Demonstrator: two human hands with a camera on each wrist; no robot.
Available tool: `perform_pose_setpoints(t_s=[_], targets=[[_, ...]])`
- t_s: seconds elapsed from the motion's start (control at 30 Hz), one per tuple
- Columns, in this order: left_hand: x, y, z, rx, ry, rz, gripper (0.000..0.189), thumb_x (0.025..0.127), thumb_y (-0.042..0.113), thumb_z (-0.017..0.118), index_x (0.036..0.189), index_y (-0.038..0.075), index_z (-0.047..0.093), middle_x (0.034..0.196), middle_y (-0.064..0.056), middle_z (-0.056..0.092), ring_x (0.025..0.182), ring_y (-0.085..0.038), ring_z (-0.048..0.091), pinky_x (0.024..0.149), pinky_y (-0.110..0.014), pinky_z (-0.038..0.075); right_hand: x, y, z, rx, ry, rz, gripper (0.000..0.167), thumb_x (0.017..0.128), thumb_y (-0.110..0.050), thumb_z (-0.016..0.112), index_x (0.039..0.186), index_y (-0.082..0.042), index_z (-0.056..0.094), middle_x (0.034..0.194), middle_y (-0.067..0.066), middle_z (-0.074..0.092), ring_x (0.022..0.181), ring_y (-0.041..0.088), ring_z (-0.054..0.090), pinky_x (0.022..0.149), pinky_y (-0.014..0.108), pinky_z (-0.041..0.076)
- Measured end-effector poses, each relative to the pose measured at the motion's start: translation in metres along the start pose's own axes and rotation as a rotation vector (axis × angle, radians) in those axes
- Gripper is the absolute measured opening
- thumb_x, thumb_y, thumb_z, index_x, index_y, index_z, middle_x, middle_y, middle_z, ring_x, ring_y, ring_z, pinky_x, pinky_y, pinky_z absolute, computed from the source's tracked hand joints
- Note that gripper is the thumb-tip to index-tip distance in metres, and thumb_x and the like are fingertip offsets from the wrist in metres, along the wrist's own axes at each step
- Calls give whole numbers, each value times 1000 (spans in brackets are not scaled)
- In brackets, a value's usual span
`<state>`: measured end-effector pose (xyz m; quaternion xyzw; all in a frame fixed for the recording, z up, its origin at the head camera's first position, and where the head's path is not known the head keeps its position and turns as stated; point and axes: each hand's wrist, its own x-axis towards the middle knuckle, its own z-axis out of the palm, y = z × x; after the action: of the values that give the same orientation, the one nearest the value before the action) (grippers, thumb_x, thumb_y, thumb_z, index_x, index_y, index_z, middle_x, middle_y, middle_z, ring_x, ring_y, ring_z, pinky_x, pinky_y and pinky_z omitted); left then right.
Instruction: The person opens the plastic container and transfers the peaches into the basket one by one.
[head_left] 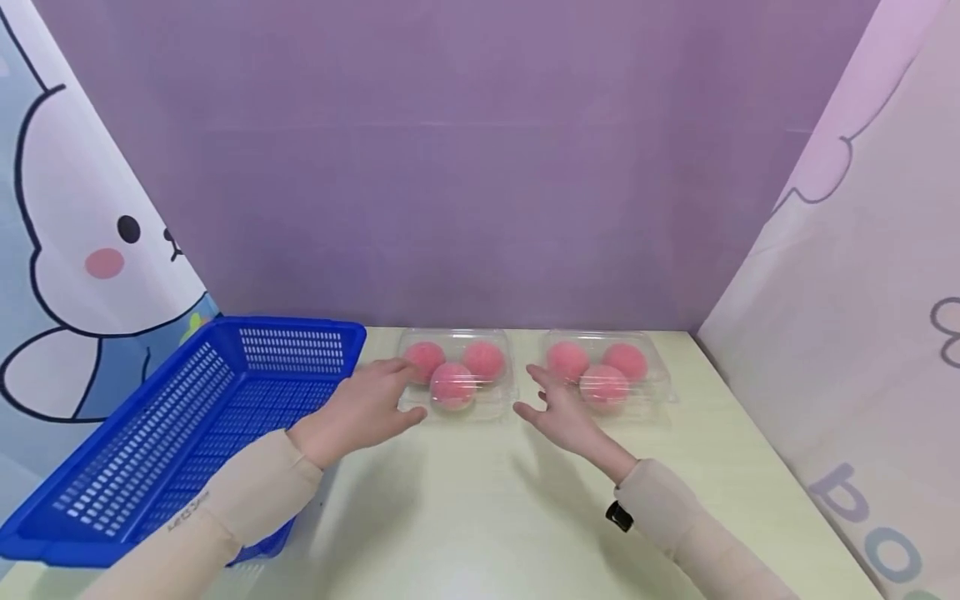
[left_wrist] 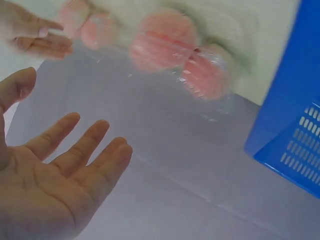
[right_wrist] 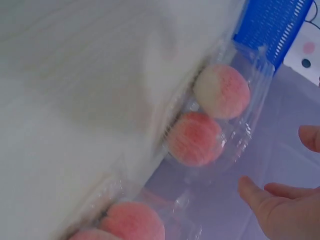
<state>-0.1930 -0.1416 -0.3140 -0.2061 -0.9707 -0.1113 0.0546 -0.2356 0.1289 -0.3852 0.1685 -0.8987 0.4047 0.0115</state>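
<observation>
Along the far side of a pale table (head_left: 465, 525), a left clear box (head_left: 491, 403) and a right clear box (head_left: 651, 390), each with three pink, peach-like balls (head_left: 453, 386) inside.
At the left end of the left clear box, a left hand (head_left: 366, 412), fingers apart and holding nothing; between the two boxes, a right hand (head_left: 566, 417), thumb and fingers also apart and holding nothing. Contact with the plastic: cannot tell. Farther left, a blue mesh basket (head_left: 300, 322). Probably at the reaching step, ahead of any grip, with the left clear box as likeliest aim. For the next move, likely a need to bring both palms in evenly against opposite sides of that box, gently enough to avoid buckling thin plastic.
</observation>
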Motion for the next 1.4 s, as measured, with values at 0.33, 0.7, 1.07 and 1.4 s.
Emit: perform_pose_setpoints(t_s=[0.33, 0.7, 1.07, 1.4], targets=[[30, -11, 8, 53, -102, 70, 43, 83, 30, 64, 120, 10, 58, 125, -10, 56, 112, -30, 53, 93, -46, 45, 18, 6, 19, 12, -35, 52, 78, 85, -21, 63, 144, 1, 16, 151, 20, 16, 128, 42, 34, 107, 49, 30], [51, -31, 28, 11, -150, 105, 43, 84, 25, 63, 123, 9, 57, 130, -11, 52, 122, -30, 46, 101, -46, 39, 36, 14, 36, 71, -48, 112, 88, 83, -20, 66, 144, 6, 8, 150, 24, 13, 138, 37, 15, 112, 49, 17], [64, -61, 41, 21, -169, 79, 55, 82, 26, 65, 131, 4, 49, 135, -16, 46, 128, -33, 39, 105, -47, 34, 48, 18, 48, 191, -68, 191, 96, 81, -21, 68, 145, 4, 1, 149, 25, 14, 137, 38, 16, 111, 51, 18], [67, -75, 45, -36, -263, 8, 78, 78, 31, 69, 143, 10, 31, 148, -14, 28, 137, -32, 25, 110, -48, 24, 59, 22, 56, 307, -58, 231, 101, 77, -16, 73, 144, 3, 0, 148, 27, 16, 132, 45, 25, 108, 50, 26]])
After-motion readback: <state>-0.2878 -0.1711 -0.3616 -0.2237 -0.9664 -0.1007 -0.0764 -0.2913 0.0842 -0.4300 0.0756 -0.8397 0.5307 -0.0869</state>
